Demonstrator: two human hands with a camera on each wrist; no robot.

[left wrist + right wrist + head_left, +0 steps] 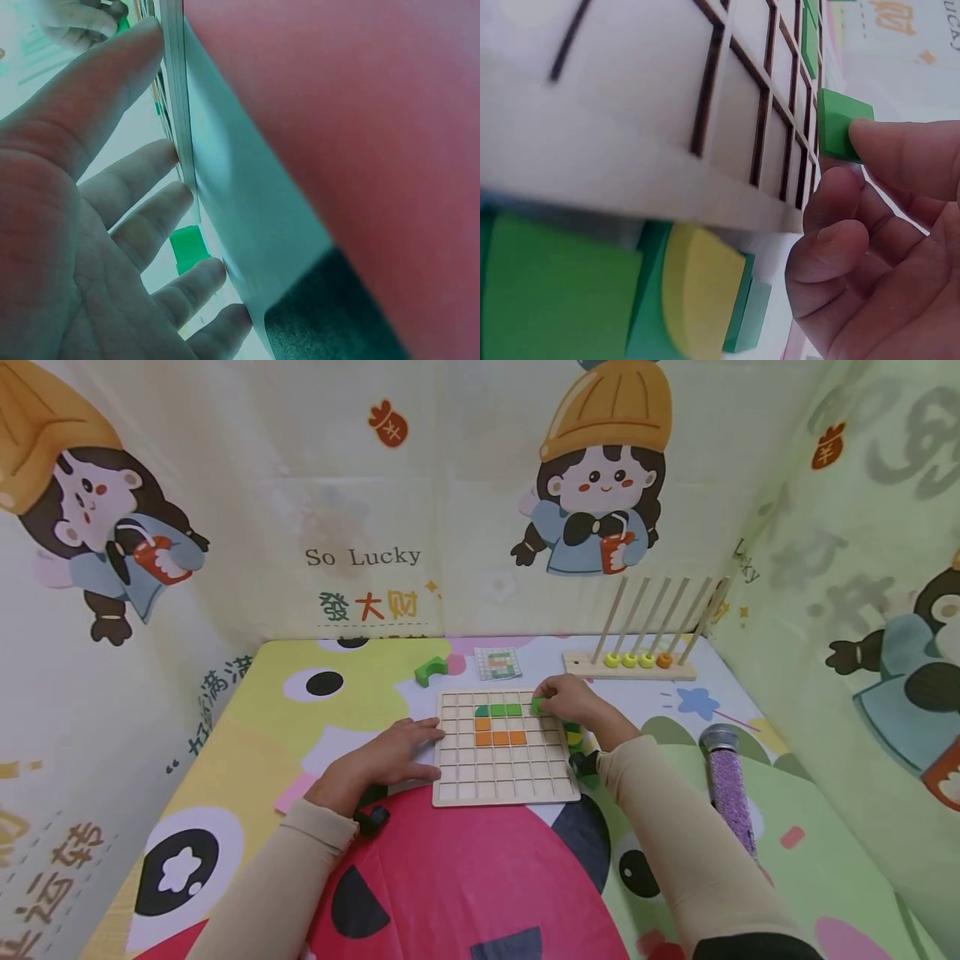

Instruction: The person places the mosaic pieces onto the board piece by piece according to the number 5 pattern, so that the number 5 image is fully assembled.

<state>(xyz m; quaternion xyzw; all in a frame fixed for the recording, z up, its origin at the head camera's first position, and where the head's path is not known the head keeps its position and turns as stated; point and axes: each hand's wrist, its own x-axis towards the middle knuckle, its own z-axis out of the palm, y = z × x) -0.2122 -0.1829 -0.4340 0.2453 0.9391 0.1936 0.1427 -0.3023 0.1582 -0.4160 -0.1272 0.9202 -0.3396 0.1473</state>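
Observation:
A wooden grid board (495, 785) lies flat on the printed cloth. On it, an orange L-like run of square tiles (501, 738) sits below a row of green tiles (506, 710), with a darker green piece (482, 712) at that row's left end. My left hand (386, 752) is at the board's left side, fingers extended, thumb and fingertips at the edge. Over the upper right of the grid, my right hand (573, 703) pinches a green square tile (840, 124) between thumb and fingers; the right wrist view shows it tilted above the cells.
Loose green blocks (559, 292) and a yellow curved piece (701, 292) lie along the board's right side. Behind the board are a pattern card (498, 664), a green notched block (431, 671) and a peg stand (630, 668) with beads. A purple glittery tube (731, 793) lies at right.

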